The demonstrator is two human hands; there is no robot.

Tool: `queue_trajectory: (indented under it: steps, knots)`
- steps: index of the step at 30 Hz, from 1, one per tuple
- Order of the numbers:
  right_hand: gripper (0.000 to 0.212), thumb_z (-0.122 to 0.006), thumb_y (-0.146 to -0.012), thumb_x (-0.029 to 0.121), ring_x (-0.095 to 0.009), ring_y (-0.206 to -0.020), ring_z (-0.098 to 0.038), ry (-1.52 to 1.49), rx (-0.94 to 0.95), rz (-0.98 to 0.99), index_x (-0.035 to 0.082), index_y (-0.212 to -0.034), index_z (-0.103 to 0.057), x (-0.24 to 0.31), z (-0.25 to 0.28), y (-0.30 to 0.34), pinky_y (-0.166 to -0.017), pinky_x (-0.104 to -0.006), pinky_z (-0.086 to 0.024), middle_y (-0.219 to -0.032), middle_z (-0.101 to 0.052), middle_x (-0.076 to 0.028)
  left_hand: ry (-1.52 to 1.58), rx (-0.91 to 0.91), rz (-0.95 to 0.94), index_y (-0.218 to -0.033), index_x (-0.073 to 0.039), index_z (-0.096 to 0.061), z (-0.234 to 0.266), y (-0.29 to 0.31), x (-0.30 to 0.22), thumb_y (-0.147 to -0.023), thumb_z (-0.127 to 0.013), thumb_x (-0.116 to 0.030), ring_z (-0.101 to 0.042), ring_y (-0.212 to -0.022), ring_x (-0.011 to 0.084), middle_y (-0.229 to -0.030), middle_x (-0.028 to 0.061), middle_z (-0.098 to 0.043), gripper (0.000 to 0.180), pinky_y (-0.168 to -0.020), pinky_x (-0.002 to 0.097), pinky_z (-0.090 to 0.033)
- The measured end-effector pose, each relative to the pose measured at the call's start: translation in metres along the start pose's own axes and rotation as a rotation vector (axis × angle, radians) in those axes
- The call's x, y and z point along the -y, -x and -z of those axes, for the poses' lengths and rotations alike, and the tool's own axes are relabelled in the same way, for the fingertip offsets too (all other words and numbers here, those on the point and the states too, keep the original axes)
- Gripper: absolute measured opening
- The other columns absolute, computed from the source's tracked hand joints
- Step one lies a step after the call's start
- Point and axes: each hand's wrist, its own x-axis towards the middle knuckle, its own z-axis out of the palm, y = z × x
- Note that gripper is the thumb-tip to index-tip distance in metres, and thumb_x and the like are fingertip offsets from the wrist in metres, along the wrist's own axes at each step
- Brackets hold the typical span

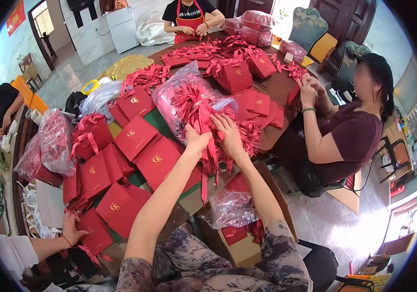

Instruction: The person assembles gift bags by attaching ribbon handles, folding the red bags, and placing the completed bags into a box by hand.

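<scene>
A thick bundle of red ribbons is between my hands, above a clear plastic bag. My left hand is closed round the ribbons from the left, with strands hanging below it. From the right, my right hand grips the same bundle, its fingers laid over the ribbons and its thumb hidden. More loose red ribbons lie beside my right hand. Red gift bags with gold print lie in overlapping stacks left of my left forearm.
An open cardboard box holding a plastic-wrapped bundle stands at my right forearm. A co-worker's hand touches a red bag at lower left. Another person sits at right; one works across the table, another at far left.
</scene>
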Motion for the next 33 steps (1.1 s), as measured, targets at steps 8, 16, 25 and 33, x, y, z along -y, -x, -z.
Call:
queue_trajectory:
  steps: [8,16,25,33]
  knots:
    - [0.066,-0.058,-0.081,0.007,-0.033,-0.136,-0.043,-0.044,-0.052,-0.029,0.015,-0.145,-0.046,-0.032,0.006,-0.012,-0.110,-0.0456,-0.035,-0.141,-0.054,-0.010,0.255,0.151,-0.130,-0.153,0.004,-0.019,-0.006,0.015,-0.033,-0.080,-0.080,-0.012,-0.045,-0.133,0.0272,-0.148,0.0179,-0.041,0.096,-0.111,0.0376,-0.038]
    - [0.065,-0.060,-0.071,-0.006,-0.034,-0.117,-0.053,-0.185,-0.163,-0.060,0.013,-0.133,-0.056,0.012,0.048,0.005,-0.099,-0.0451,-0.040,-0.121,-0.062,-0.013,0.522,0.019,-0.017,-0.152,0.005,-0.021,0.013,0.048,-0.037,-0.094,-0.066,-0.027,-0.043,-0.134,0.0257,-0.149,0.0188,-0.041,0.080,-0.112,0.0354,-0.034]
    - [0.075,-0.059,-0.068,-0.007,-0.040,-0.115,-0.052,-0.178,0.251,0.021,0.006,-0.140,-0.046,0.039,0.023,0.061,-0.097,-0.0452,-0.045,-0.122,-0.057,-0.018,-0.062,-0.241,-0.121,-0.150,-0.001,-0.034,0.007,0.079,-0.005,-0.089,-0.066,-0.020,-0.035,-0.140,0.0297,-0.151,0.0225,-0.036,0.071,-0.115,0.0401,-0.028]
    - [0.036,-0.069,-0.084,0.006,-0.035,-0.110,-0.058,-0.341,-0.082,-0.167,0.006,-0.120,-0.062,0.036,0.070,0.083,-0.094,-0.0401,-0.047,-0.110,-0.062,-0.016,-0.707,0.041,-0.362,-0.145,0.003,-0.029,0.021,0.103,-0.002,-0.083,-0.069,-0.014,-0.033,-0.129,0.0539,-0.146,0.0343,-0.027,0.076,-0.110,0.0556,-0.033]
